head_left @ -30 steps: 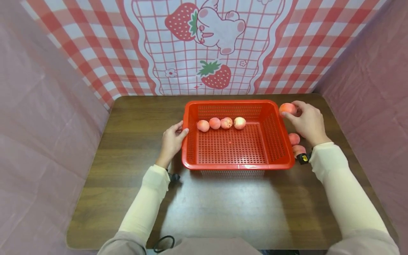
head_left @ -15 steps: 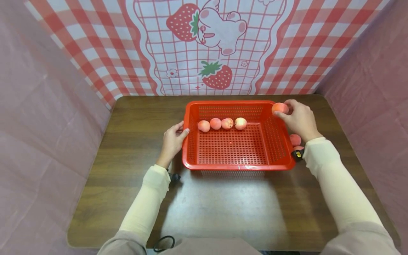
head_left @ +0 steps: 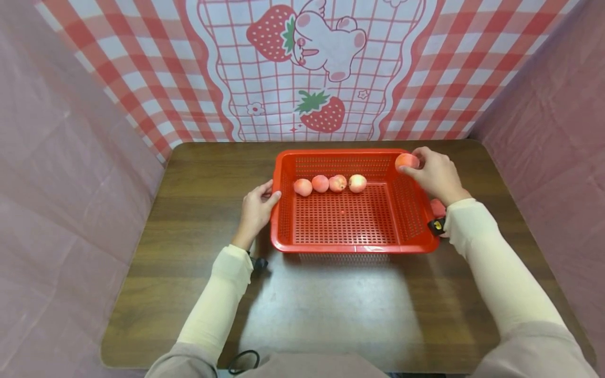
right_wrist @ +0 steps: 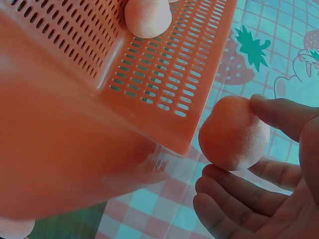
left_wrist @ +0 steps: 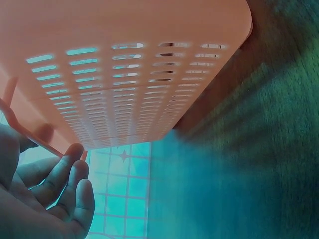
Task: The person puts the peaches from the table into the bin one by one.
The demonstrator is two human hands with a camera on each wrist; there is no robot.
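Observation:
A red perforated plastic basket stands on the table. My left hand pinches its left rim, thumb on top and fingers at the outer side; the left wrist view shows the fingertips right at the rim. In my right hand is a peach, held between thumb and fingers over the basket's back right corner. From the right wrist, this peach shows beside the basket's edge. Inside the basket, several peaches lie in a row along the back wall.
Just outside the basket's right wall lies another peach, partly hidden by the right wrist and its camera. The wooden table has a checked strawberry cloth behind it and pink curtains at both sides. A black cable loops at the front edge.
My right hand has carried the peach leftward, from outside the basket's right rim to over its back right corner. The left hand stays on the left rim.

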